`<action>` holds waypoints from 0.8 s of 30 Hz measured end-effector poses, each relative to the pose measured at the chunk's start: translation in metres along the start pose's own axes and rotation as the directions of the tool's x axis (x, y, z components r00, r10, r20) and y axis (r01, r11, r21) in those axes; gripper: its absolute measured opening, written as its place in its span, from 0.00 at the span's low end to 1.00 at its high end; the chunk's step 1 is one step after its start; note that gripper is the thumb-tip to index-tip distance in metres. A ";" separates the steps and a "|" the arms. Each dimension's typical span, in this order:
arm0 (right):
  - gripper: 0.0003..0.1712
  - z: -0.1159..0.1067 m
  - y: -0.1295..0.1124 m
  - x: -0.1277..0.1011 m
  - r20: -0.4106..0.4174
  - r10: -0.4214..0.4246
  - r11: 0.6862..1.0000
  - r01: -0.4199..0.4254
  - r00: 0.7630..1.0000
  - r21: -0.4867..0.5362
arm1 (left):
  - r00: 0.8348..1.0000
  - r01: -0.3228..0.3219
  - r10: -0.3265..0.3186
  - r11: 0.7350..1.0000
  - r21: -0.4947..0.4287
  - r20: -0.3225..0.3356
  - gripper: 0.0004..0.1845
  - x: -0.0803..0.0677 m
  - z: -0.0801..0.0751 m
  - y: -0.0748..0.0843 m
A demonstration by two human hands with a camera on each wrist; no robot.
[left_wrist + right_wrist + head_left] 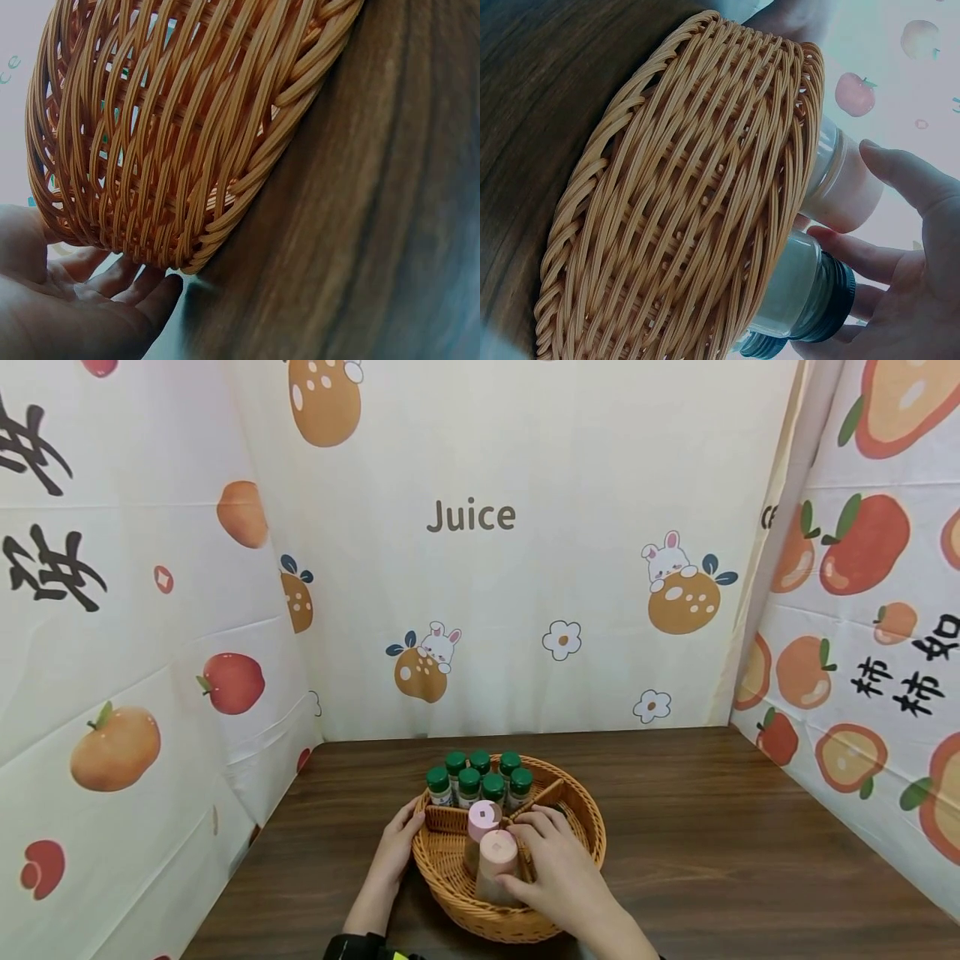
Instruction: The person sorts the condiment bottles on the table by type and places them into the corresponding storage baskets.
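Observation:
A round wicker basket (588,814) with inner dividers stands on the table. My left hand (397,843) holds its left side, with fingers along the woven outer wall (165,135) in the left wrist view. Two jars with pale pink lids stand in the near left compartment, a rear jar (483,814) and a front jar (497,864). My right hand (562,877) reaches over the near right rim and pinches the front jar, its thumb and forefinger at the pink lid (859,191). Below these fingers, a dark-lidded jar (787,281) shows in the right wrist view.
Several small bottles with green caps (468,781) crowd the basket's far compartment. The dark wood table (697,843) extends on both sides. Printed cloth hangs as a back wall (487,577) and along the left and right sides.

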State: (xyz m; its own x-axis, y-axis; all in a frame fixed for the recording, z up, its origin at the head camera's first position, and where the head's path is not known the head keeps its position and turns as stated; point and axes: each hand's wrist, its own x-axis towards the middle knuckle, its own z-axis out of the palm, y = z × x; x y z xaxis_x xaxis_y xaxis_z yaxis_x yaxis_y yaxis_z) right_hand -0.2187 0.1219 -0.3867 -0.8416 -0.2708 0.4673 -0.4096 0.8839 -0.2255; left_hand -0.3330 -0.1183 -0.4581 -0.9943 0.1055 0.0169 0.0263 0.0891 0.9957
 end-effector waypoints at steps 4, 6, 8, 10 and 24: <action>0.30 -0.001 0.000 0.000 -0.011 -0.005 1.000 0.005 1.000 -0.013 | 1.000 -0.017 0.018 0.997 0.073 -0.009 0.28 -0.001 -0.002 0.001; 0.30 -0.001 0.000 0.000 -0.011 -0.005 1.000 0.005 1.000 -0.015 | 1.000 -0.025 0.026 0.994 0.111 -0.012 0.28 -0.001 -0.003 0.003; 0.30 -0.002 0.000 0.000 -0.009 -0.004 1.000 0.004 1.000 -0.016 | 0.999 -0.033 0.036 0.989 0.141 -0.017 0.27 -0.002 -0.004 0.005; 0.31 -0.003 0.000 0.000 -0.005 -0.001 1.000 0.001 1.000 -0.014 | 0.998 -0.050 0.055 0.984 0.169 -0.020 0.27 -0.003 -0.006 0.007; 0.38 -0.005 0.004 0.000 0.034 0.020 1.000 -0.021 0.999 0.005 | 0.986 -0.159 0.166 0.930 0.333 0.006 0.25 -0.012 -0.010 0.014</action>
State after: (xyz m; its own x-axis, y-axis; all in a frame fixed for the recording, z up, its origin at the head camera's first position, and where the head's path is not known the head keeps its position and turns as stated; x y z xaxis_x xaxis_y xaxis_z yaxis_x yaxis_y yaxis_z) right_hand -0.2188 0.1277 -0.3829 -0.8614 -0.2655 0.4331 -0.3938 0.8875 -0.2391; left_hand -0.3214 -0.1285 -0.4430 -0.9754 0.1247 0.1819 0.2170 0.3957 0.8924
